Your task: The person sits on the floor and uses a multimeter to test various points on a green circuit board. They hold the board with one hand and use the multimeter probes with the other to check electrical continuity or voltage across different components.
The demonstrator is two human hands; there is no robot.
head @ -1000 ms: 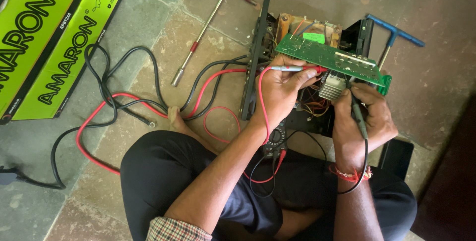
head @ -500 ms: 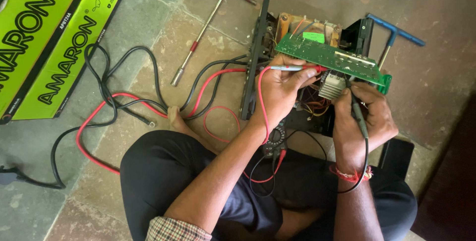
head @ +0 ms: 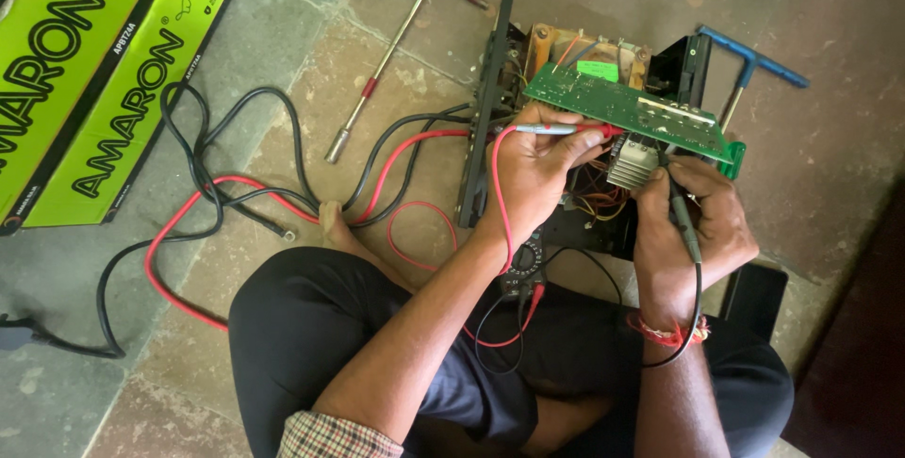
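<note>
My left hand (head: 539,175) grips a red test probe (head: 556,128) that lies sideways along the near edge of a green circuit board (head: 627,109). The board is tilted up over an open black electronics chassis (head: 500,90). My right hand (head: 693,222) holds a black test probe (head: 681,208) with its tip up against the board's underside, beside a finned metal heat sink (head: 630,161). Red and black leads run down from both probes to a multimeter (head: 523,269) resting between my knees, mostly hidden by my left forearm.
A long T-handle socket wrench (head: 386,53) lies on the stone floor left of the chassis. A blue T-handle tool (head: 749,67) lies at its right. Thick red and black cables (head: 217,204) loop across the floor. Green cardboard boxes (head: 85,72) fill the top left.
</note>
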